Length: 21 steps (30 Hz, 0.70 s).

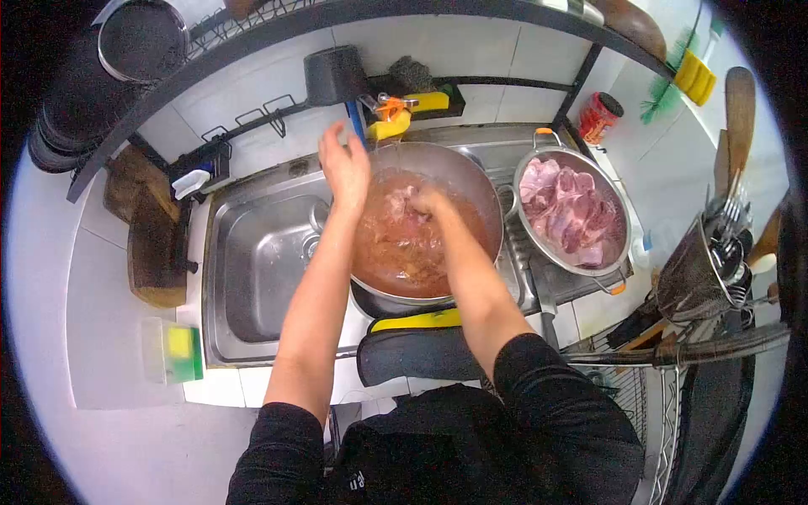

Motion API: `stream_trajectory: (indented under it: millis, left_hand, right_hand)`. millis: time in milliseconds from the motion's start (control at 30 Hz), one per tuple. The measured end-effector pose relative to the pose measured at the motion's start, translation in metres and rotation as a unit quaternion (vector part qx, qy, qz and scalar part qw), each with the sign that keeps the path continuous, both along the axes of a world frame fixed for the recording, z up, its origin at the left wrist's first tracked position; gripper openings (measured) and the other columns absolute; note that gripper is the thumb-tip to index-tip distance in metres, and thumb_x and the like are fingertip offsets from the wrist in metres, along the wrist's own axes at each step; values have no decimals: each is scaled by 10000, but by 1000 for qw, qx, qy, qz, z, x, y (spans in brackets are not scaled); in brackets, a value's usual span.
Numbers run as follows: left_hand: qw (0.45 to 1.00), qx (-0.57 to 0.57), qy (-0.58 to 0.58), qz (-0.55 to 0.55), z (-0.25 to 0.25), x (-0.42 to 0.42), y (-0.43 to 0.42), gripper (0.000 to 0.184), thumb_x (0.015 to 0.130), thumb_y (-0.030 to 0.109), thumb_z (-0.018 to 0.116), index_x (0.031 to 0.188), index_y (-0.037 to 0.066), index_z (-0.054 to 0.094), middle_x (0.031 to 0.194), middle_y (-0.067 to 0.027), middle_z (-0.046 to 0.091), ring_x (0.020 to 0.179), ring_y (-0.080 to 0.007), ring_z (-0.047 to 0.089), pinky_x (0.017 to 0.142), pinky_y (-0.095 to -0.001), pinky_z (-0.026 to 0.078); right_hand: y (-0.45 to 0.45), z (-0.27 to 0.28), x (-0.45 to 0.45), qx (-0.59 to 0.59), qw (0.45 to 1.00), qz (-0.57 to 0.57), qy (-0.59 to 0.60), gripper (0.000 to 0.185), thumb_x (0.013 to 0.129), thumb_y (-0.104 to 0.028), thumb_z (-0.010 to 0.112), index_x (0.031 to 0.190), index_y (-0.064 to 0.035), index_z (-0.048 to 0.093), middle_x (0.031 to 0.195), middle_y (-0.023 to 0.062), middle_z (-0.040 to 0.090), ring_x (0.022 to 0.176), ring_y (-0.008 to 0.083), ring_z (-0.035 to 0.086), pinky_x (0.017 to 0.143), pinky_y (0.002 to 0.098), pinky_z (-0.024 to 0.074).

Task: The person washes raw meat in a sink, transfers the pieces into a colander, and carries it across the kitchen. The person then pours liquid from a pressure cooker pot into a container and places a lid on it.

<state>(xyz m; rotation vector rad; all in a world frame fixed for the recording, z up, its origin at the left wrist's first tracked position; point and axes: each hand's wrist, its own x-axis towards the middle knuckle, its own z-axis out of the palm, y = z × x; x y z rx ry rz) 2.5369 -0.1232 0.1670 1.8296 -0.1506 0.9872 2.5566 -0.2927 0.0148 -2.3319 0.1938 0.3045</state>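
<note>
A wide metal bowl full of reddish, cloudy water sits over the right part of the sink. My right hand reaches into it, fingers curled on a pale pink piece of meat at the water's surface. Raised above the bowl's left rim, my left hand has its fingers apart and holds nothing. Close behind it is a faucet with an orange part and a yellow piece. To the right, an oval metal pan with orange handles holds several pieces of raw meat.
The steel sink basin lies left of the bowl. A knife rests beside the pan, and a dark cloth lies along the front edge. Wooden boards lean at left; a utensil holder stands at right. A rack spans above.
</note>
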Motion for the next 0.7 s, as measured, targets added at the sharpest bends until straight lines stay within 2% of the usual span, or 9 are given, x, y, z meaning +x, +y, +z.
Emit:
stream_trajectory:
  millis: [100, 233, 300, 400, 433, 500, 567, 667, 700]
  left_hand:
    - [955, 227, -178, -69, 92, 2, -31, 285, 873, 192, 534, 1089, 12, 575, 1084, -183, 588, 1097, -335, 511, 956, -456, 372]
    - [900, 422, 13, -104, 88, 27, -63, 371, 892, 302, 514, 1139, 34, 578, 1169, -186, 567, 1110, -326, 517, 995, -499, 341]
    - [905, 414, 59, -84, 75, 31, -68, 377, 893, 341, 512, 1106, 45, 608, 1135, -184, 591, 1072, -326, 551, 962, -484, 378]
    - [934, 323, 35, -148, 74, 23, -57, 341, 878, 346, 560, 951, 27, 659, 907, -159, 659, 861, -300, 624, 786, -407, 471]
    - [943, 284, 11, -172, 76, 15, -52, 348, 876, 351, 576, 896, 17, 668, 818, -135, 674, 763, -263, 643, 710, -362, 493]
    - [941, 184, 125, -256, 84, 4, -35, 351, 878, 352, 598, 862, 7, 664, 730, -73, 653, 664, -142, 598, 629, -274, 469]
    - [939, 137, 116, -294, 73, 19, -15, 351, 890, 351, 592, 857, 10, 665, 714, -40, 626, 664, -74, 554, 621, -230, 444]
    - [927, 151, 78, -335, 71, 27, -7, 329, 893, 331, 590, 899, 11, 666, 748, -57, 639, 694, -102, 572, 656, -250, 455]
    - [922, 183, 51, -336, 63, 35, -10, 332, 892, 331, 592, 945, 11, 662, 786, -69, 649, 716, -120, 584, 678, -263, 461]
  right_hand:
    - [-54, 122, -20, -26, 994, 105, 11, 404, 771, -341, 627, 1023, -27, 650, 900, 171, 671, 734, 270, 661, 641, 361, 536]
    - [-119, 237, -93, -228, 963, -76, -122, 391, 815, -401, 581, 999, -65, 666, 967, 187, 649, 898, 283, 631, 778, 429, 500]
    - [-145, 251, -115, -265, 945, -127, -141, 442, 857, -461, 538, 997, -63, 668, 1071, 187, 629, 1027, 300, 599, 847, 479, 465]
    - [-162, 229, -129, -370, 893, -203, -156, 436, 894, -319, 486, 1285, -127, 485, 1436, 238, 267, 1285, 539, 210, 906, 766, 213]
    - [-149, 219, -141, -418, 873, -178, -176, 567, 838, -354, 582, 1337, -137, 423, 1416, 267, 281, 1310, 523, 172, 954, 747, 173]
    - [-118, 234, -177, -294, 941, -90, -142, 884, 641, -488, 744, 1358, -111, 393, 1400, 290, 300, 1312, 511, 194, 1031, 655, 186]
    - [-121, 221, -192, 12, 988, 53, -143, 852, 700, -531, 698, 1368, -97, 395, 1393, 223, 369, 1310, 358, 326, 1087, 389, 262]
    - [-108, 222, -252, 263, 943, 84, -184, 781, 742, -517, 685, 1353, -104, 426, 1364, 202, 422, 1281, 294, 392, 1080, 361, 272]
    - [-100, 207, -261, 311, 931, 44, -187, 712, 769, -428, 689, 1357, -123, 425, 1400, 194, 376, 1318, 308, 331, 1078, 458, 257]
